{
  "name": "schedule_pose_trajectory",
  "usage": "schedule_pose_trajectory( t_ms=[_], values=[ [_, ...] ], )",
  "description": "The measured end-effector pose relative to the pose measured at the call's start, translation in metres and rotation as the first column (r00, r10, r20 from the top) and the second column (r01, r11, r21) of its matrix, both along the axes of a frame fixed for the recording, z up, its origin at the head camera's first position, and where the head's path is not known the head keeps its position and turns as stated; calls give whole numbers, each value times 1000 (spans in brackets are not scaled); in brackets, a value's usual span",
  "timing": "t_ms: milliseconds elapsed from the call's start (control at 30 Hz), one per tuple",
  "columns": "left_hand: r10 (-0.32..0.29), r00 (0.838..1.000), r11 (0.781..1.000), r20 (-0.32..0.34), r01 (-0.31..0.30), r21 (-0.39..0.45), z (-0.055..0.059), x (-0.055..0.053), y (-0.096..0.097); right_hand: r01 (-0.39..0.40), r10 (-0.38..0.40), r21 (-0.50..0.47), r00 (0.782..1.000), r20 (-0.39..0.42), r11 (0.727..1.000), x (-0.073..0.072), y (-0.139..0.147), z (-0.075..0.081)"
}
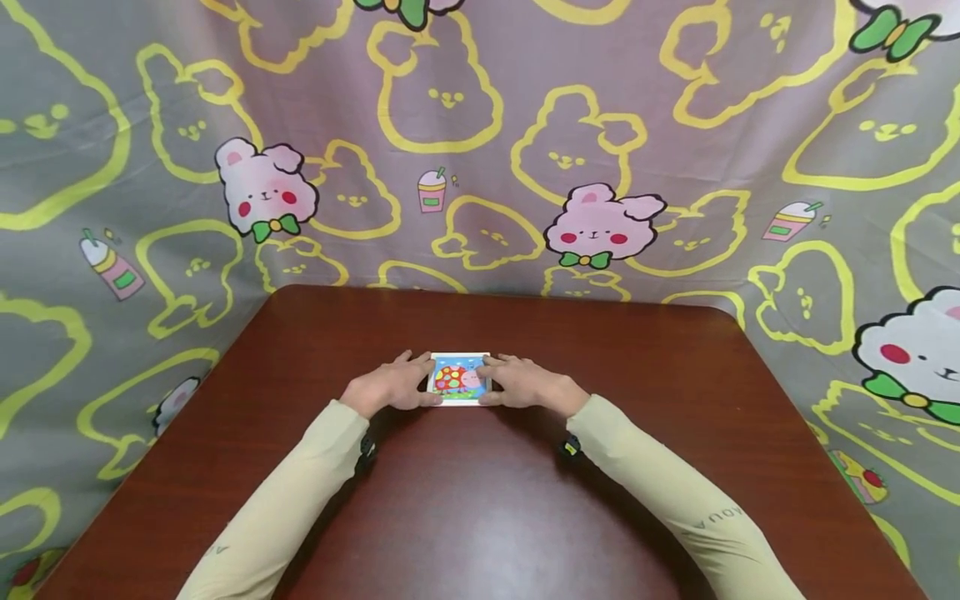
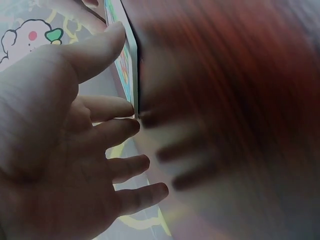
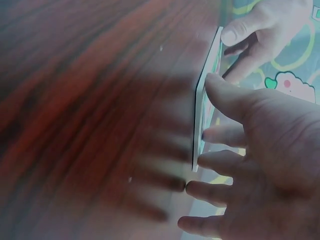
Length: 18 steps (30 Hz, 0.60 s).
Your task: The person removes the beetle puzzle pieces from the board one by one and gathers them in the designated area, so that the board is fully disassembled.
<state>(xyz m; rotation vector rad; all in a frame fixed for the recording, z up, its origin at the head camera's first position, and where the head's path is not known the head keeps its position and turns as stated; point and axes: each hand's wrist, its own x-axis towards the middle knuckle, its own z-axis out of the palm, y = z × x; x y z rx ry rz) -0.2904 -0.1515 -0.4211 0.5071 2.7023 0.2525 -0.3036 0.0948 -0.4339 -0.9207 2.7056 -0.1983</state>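
A small flat picture panel [image 1: 459,381] with a white border lies on the brown table [image 1: 480,475]. It shows a spotted red ladybird with a pink face on blue and green. At its left side is my left hand [image 1: 392,385], thumb on the near left corner and fingertips by the far one. My right hand [image 1: 531,385] mirrors this on the right side. Both wrist views show fairly straight, spread fingers; the left thumb [image 2: 102,52] and right thumb [image 3: 227,95] touch the panel's pale border. Some fingertips lie beyond the panel, close to the tabletop.
A grey cloth [image 1: 450,108] printed with yellow outlines and white rabbit heads hangs behind the table and along both sides. Long pale sleeves cover both forearms, and a dark strap device [image 1: 572,446] sits under the right wrist. Light reflects off the near tabletop.
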Motion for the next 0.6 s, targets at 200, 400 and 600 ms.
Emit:
schedule_pose_trajectory(
  t_ms=[200,400,600],
  values=[
    [0,1000,1000,-10,0,-4,1,-2,10,5,-5,5,1000,5,1000,0,13,1],
    [3,1000,1000,-4,-3,-8,1,-5,22,34,-34,-9,999,16,999,1,25,1],
    [-12,1000,1000,-8,12,-10,-2,-7,35,36,-36,-25,999,16,999,2,39,1]
  ],
)
